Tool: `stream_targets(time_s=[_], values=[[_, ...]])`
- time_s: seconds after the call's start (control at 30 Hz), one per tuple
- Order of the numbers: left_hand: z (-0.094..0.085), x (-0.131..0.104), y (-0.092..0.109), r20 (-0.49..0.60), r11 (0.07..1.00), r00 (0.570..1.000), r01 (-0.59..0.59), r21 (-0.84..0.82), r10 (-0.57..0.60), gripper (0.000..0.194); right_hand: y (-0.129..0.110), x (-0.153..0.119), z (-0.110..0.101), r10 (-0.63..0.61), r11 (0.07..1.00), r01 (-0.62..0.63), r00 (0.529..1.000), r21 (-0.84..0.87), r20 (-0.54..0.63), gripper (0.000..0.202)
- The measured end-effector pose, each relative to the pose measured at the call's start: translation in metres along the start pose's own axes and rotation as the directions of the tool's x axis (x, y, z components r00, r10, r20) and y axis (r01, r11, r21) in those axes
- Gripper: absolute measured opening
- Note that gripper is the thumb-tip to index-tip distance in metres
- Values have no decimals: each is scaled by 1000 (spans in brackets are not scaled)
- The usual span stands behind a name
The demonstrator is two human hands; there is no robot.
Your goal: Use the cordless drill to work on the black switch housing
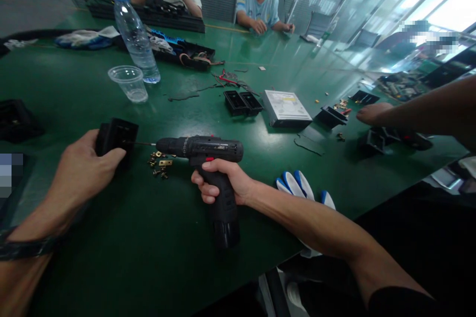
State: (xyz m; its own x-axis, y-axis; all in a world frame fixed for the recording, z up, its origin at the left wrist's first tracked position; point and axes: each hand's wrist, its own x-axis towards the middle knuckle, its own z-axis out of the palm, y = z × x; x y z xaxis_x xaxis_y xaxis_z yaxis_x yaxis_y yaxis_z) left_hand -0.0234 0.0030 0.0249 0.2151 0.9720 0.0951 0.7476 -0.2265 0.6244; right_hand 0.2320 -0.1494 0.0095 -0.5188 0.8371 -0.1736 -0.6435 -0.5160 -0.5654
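The left hand (84, 166) grips the black housing (121, 132) at left of the frame, recess facing right. The right hand (225, 178) grips the drill (226, 210) at center, its barrel (211, 147) near horizontal; the bit (144, 143) points left to the housing, tip contact indistinct.

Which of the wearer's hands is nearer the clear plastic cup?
Left. The left hand, holding a black housing, is on the near side of the clear plastic cup, slightly left; the right hand, gripping the drill, is farther off, nearer the wearer and well to the cup's right.
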Motion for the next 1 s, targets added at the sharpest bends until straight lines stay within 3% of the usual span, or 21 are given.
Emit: stream_targets(time_s=[0.6,1.0], values=[[1,3,-4,-16,1000,1000,-15,4,15,52,1,0,2,-3,1000,1,999,-31,-41,23],[2,2,-6,-8,999,1000,-25,-31,25,53,-1,1,2,1,1000,-1,1000,-1,-2,23]])
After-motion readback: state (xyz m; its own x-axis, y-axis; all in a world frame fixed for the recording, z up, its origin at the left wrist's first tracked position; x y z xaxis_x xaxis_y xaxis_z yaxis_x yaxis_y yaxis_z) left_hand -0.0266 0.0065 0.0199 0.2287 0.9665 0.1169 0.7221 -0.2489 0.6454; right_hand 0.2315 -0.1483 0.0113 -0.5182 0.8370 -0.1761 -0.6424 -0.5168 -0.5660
